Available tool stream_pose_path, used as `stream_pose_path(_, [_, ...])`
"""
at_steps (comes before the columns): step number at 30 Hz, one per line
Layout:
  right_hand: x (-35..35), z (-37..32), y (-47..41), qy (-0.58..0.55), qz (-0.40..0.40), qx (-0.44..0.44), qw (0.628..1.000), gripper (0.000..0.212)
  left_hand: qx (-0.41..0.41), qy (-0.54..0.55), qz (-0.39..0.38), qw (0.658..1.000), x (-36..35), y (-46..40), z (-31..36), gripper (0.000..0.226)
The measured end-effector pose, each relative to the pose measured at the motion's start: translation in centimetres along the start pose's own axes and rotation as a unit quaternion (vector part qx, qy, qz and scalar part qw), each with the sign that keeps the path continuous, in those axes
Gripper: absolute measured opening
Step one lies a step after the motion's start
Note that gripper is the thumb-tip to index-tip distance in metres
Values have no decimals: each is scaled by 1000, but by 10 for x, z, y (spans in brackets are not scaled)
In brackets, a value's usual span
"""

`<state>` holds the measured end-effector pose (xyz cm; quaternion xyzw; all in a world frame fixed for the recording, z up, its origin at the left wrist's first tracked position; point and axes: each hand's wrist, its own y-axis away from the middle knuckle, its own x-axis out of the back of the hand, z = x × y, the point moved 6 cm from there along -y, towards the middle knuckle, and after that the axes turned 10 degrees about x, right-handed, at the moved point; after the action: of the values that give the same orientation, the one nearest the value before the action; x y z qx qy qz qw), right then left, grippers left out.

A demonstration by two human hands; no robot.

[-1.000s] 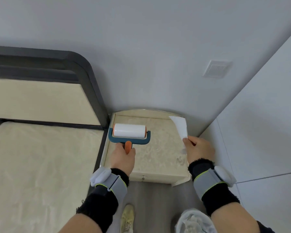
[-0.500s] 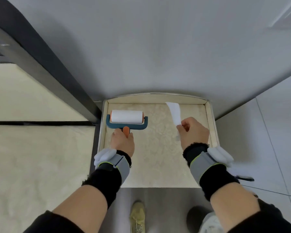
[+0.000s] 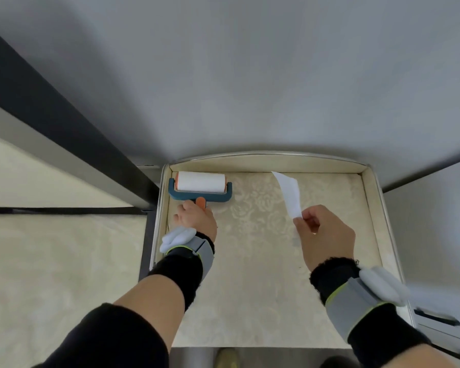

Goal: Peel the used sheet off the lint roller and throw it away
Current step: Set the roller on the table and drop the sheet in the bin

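White lint roller in blue-and-orange frame point(image 3: 200, 185) parked at counter point(image 3: 263, 301) far-left corner, left hand point(image 3: 197, 220) gripping handle to steady; peeled white sheet point(image 3: 290, 193) pinched clear in right hand point(image 3: 325, 236), ready for disposal.

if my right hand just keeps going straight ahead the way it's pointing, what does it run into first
Probably nothing on the nightstand top. The right hand points up and slightly left, its grip pinching the peeled sheet. Ahead is bare surface, then the raised back rim and the wall. Height above the rim is unclear.
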<state>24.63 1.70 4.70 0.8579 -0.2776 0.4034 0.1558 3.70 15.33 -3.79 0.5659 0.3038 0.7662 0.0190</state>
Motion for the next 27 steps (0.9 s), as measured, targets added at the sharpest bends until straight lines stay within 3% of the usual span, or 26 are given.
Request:
stream_pose_path(9, [-12,-3,4,-6,-13,8,1000,6,-13,-48,29,998,-19,-12,-14,54])
stream_pose_path(21, [-13,-13,7,9,-16,18,1000,5,-9,2,14,1000,-6,4,-17,49])
stream_pose_path(27, [-11,-9,26,8,-29,0,1000,4,-129,28,28,991,8,38,-23,34])
